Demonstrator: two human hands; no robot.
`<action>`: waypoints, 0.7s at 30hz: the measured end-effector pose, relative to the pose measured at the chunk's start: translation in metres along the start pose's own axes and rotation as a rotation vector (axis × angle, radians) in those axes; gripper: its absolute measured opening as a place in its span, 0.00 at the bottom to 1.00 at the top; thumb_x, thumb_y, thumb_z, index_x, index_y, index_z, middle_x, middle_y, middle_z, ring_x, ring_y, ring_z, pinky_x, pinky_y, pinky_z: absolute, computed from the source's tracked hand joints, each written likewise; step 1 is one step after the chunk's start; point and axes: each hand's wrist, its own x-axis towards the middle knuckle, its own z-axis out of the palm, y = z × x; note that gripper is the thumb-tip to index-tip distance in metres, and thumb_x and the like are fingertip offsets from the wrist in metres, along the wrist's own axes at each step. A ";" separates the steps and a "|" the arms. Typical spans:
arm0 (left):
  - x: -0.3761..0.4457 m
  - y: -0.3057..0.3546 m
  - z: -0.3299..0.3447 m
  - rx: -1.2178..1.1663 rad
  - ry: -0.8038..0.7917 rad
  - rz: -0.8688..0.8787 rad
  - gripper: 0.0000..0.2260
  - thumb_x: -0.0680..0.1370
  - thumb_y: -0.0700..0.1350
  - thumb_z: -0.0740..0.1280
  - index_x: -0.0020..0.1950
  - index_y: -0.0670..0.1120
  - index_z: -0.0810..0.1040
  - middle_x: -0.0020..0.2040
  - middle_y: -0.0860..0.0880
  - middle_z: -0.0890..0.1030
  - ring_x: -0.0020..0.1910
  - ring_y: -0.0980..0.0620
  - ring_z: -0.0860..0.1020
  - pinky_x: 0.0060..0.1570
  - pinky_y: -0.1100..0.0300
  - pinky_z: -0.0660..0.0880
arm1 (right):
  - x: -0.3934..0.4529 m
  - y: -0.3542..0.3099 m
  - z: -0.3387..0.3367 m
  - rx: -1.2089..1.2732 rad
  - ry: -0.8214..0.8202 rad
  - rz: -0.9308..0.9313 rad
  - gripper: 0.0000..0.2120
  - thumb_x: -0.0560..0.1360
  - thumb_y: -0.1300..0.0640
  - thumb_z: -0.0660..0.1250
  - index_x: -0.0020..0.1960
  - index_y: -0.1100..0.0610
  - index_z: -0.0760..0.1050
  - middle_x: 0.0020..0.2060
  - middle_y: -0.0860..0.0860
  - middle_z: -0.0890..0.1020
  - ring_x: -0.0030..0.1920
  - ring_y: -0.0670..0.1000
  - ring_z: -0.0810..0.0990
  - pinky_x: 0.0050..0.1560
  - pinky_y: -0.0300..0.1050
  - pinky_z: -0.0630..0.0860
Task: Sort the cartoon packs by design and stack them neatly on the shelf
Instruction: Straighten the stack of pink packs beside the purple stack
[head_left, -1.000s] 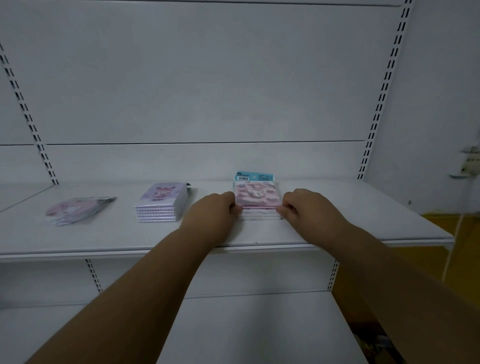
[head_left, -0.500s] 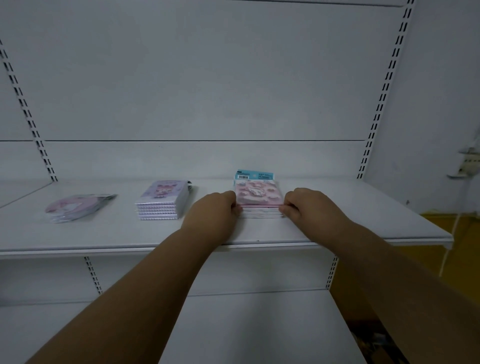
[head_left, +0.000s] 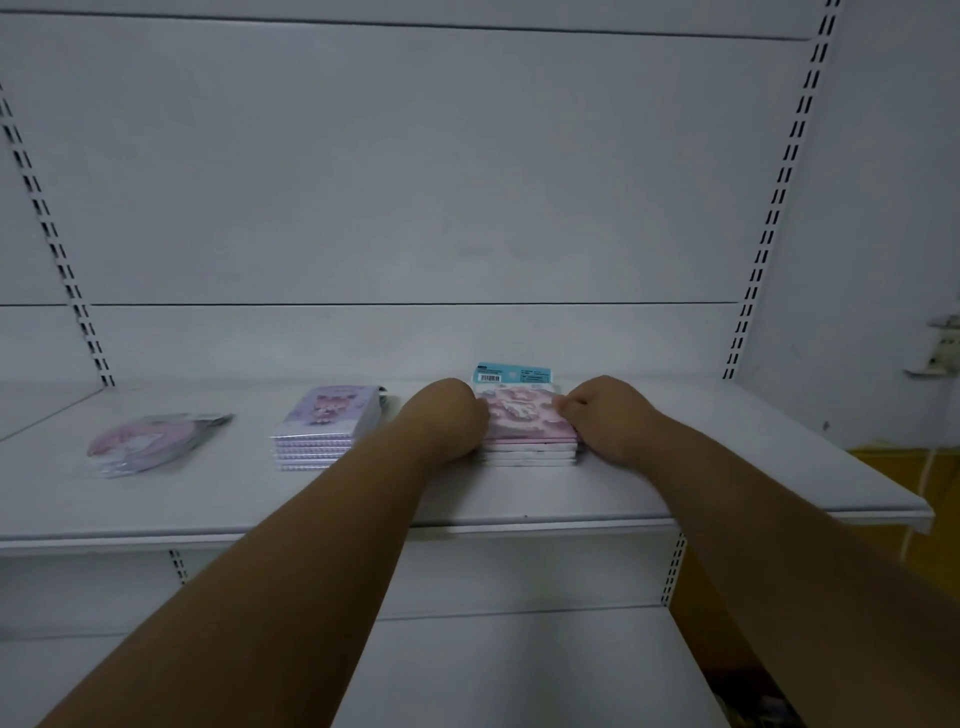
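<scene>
A stack of pink cartoon packs (head_left: 527, 428) with a blue header card at the back lies on the white shelf (head_left: 675, 467), right of centre. My left hand (head_left: 441, 418) presses against the stack's left side and my right hand (head_left: 605, 415) against its right side, fingers curled on the edges. A purple stack of packs (head_left: 327, 426) sits to the left. Further left lies a small pile of round pink packs (head_left: 150, 441) in clear wrap.
The shelf's back panel is bare, with slotted uprights (head_left: 62, 249) at both sides. A lower shelf (head_left: 493, 670) lies beneath. At the far right a yellow floor (head_left: 930, 478) and a wall fitting (head_left: 940, 348) show past the shelf end.
Both hands have stayed clamped on the pink stack's sides. The view has barely shifted.
</scene>
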 end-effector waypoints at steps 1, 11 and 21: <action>0.000 0.000 0.001 0.027 -0.002 0.002 0.17 0.81 0.45 0.59 0.67 0.40 0.73 0.61 0.40 0.77 0.58 0.43 0.76 0.58 0.54 0.73 | 0.000 0.000 0.001 -0.033 0.004 -0.012 0.23 0.79 0.48 0.60 0.28 0.54 0.72 0.26 0.49 0.76 0.28 0.48 0.73 0.29 0.41 0.66; -0.005 -0.002 -0.001 -0.144 0.070 -0.065 0.17 0.81 0.43 0.58 0.68 0.40 0.71 0.59 0.40 0.77 0.57 0.43 0.76 0.56 0.54 0.74 | -0.005 0.005 0.002 -0.123 0.035 -0.029 0.22 0.81 0.44 0.53 0.35 0.52 0.73 0.31 0.48 0.77 0.34 0.48 0.75 0.31 0.40 0.66; -0.041 -0.018 0.025 -0.246 0.261 -0.040 0.09 0.77 0.56 0.66 0.42 0.53 0.75 0.37 0.55 0.78 0.36 0.58 0.74 0.34 0.60 0.71 | -0.040 0.021 -0.002 -0.139 0.064 -0.252 0.12 0.75 0.45 0.67 0.37 0.51 0.75 0.34 0.48 0.79 0.35 0.46 0.73 0.33 0.40 0.65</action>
